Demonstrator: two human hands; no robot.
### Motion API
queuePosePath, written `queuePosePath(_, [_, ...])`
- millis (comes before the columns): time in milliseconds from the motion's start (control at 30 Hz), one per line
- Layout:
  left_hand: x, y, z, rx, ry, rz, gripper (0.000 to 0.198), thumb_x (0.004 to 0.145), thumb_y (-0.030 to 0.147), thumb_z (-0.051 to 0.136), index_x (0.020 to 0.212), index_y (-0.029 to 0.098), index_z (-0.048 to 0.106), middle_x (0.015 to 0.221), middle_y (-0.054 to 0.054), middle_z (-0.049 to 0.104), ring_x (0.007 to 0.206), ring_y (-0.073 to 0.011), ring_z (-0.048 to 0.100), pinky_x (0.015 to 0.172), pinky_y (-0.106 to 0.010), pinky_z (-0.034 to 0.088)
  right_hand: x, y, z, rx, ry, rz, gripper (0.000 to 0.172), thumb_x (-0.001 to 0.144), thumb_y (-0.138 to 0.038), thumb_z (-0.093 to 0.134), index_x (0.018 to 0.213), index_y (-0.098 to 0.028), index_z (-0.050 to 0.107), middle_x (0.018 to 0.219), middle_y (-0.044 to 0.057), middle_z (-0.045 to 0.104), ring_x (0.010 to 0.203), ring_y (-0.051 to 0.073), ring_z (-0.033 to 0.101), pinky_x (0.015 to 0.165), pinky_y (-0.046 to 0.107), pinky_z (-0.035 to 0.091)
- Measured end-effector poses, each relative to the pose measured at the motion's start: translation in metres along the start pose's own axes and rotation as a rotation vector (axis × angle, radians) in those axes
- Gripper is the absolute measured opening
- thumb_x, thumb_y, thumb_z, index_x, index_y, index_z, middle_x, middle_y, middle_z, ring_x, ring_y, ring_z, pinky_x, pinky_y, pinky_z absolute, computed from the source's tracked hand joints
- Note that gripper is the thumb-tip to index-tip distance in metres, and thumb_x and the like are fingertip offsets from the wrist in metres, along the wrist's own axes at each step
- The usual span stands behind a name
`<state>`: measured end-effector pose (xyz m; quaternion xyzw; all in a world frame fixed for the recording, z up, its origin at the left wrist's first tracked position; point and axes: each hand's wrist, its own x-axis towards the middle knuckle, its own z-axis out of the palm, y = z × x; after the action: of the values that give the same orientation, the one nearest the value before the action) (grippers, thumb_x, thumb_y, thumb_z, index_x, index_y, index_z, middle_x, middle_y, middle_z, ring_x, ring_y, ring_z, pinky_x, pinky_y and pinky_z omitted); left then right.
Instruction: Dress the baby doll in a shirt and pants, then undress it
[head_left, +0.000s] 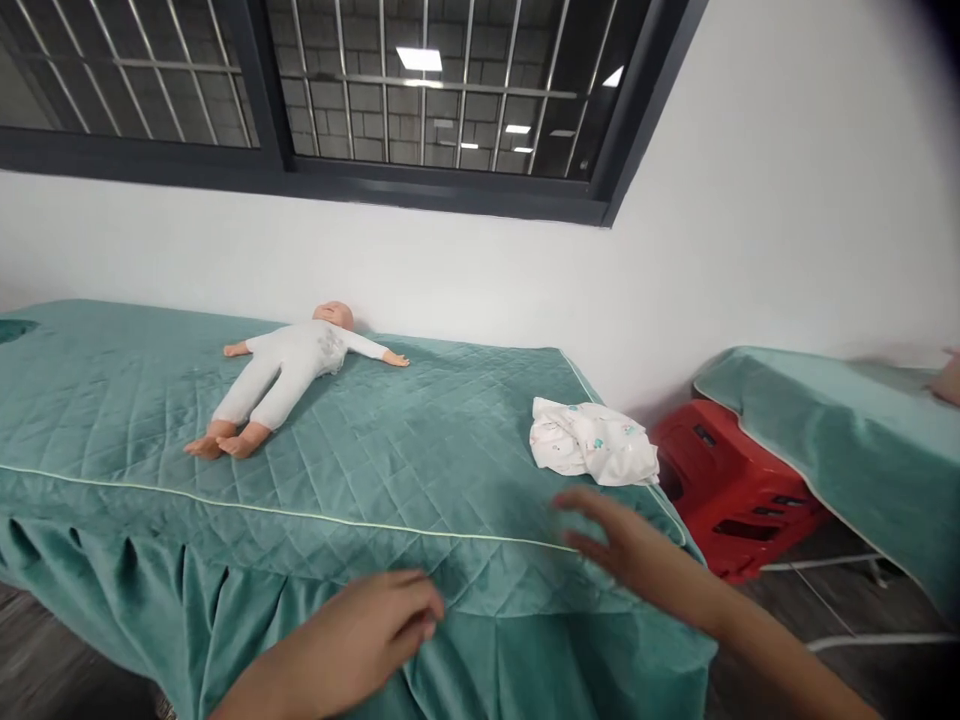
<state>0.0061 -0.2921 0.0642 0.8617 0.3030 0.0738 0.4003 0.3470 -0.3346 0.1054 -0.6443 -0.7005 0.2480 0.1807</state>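
My right hand (pixel 626 540) hovers over the front right corner of the bed, a little blurred, with thumb and fingers apart and nothing in it. Just beyond it lies a bunched white baby garment or cloth (pixel 592 443) with a small coloured print. My left hand (pixel 375 625) is in front of the bed's front edge, its fingers loosely bent and no object visible in it. A baby doll (pixel 289 365) in a white bodysuit lies on its back farther left, arms spread, feet towards me. A greyish stain marks the suit's chest.
The bed has a quilted green cover (pixel 420 450) with a ruffled skirt. Behind it is a white wall with a barred window (pixel 442 90). To the right are a red plastic stool (pixel 731 490) and a second green-covered bed (pixel 832 420).
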Motion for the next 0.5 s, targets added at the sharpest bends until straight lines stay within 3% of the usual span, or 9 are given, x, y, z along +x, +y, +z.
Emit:
queuePosePath(67, [0.034, -0.002, -0.002, -0.08, 0.145, 0.057, 0.021, 0.096, 0.027, 0.042, 0.098, 0.024, 0.063, 0.099, -0.001, 0.065, 0.092, -0.0154, 0.06, 0.083, -0.026, 0.044, 0.03, 0.032, -0.016, -0.201, 0.346, 0.159, 0.04, 0.089, -0.051, 0.053, 0.115, -0.022, 0.06, 0.119, 0.011, 0.065, 0.111, 0.029, 0.06, 0.094, 0.043, 0.047])
queuePosePath(100, [0.049, -0.007, -0.002, -0.115, 0.206, 0.079, 0.022, 0.096, 0.026, 0.041, 0.1, 0.024, 0.063, 0.101, -0.002, 0.065, 0.094, -0.0158, 0.06, 0.086, -0.027, 0.044, 0.041, 0.05, -0.022, -0.259, 0.436, 0.291, 0.043, 0.089, -0.055, 0.051, 0.111, -0.02, 0.06, 0.113, 0.013, 0.067, 0.104, 0.03, 0.063, 0.088, 0.043, 0.048])
queuePosePath(167, [0.08, -0.022, -0.003, -0.19, 0.317, 0.105, 0.021, 0.095, 0.026, 0.044, 0.101, 0.023, 0.064, 0.103, -0.003, 0.065, 0.097, -0.0171, 0.059, 0.089, -0.03, 0.044, 0.059, 0.082, -0.03, -0.273, 0.495, 0.496, 0.052, 0.086, -0.061, 0.05, 0.111, -0.016, 0.059, 0.1, 0.013, 0.069, 0.093, 0.031, 0.065, 0.08, 0.043, 0.049])
queuePosePath(233, [0.108, -0.04, -0.006, -0.329, 0.416, 0.088, 0.019, 0.092, 0.028, 0.048, 0.099, 0.022, 0.065, 0.104, -0.005, 0.066, 0.099, -0.0191, 0.06, 0.091, -0.033, 0.045, 0.074, 0.104, -0.032, -0.169, 0.541, 0.585, 0.057, 0.082, -0.058, 0.056, 0.117, -0.013, 0.055, 0.099, 0.014, 0.069, 0.091, 0.03, 0.066, 0.079, 0.041, 0.05])
queuePosePath(367, [0.155, -0.065, -0.02, -0.866, 0.534, -0.023, 0.023, 0.087, 0.037, 0.06, 0.101, 0.019, 0.063, 0.104, -0.009, 0.067, 0.093, -0.0225, 0.065, 0.077, -0.036, 0.054, 0.111, 0.108, -0.031, 0.085, 0.729, 0.459, 0.055, 0.074, -0.043, 0.065, 0.12, -0.016, 0.054, 0.111, 0.014, 0.067, 0.1, 0.028, 0.065, 0.084, 0.039, 0.051])
queuePosePath(500, [0.174, -0.069, -0.034, -1.196, 0.519, 0.027, 0.03, 0.086, 0.039, 0.065, 0.107, 0.018, 0.063, 0.112, -0.011, 0.067, 0.098, -0.0241, 0.067, 0.083, -0.04, 0.056, 0.167, 0.054, -0.029, 0.439, 0.826, 0.129, 0.04, 0.078, -0.04, 0.061, 0.114, -0.021, 0.056, 0.109, 0.01, 0.067, 0.099, 0.025, 0.064, 0.082, 0.038, 0.053])
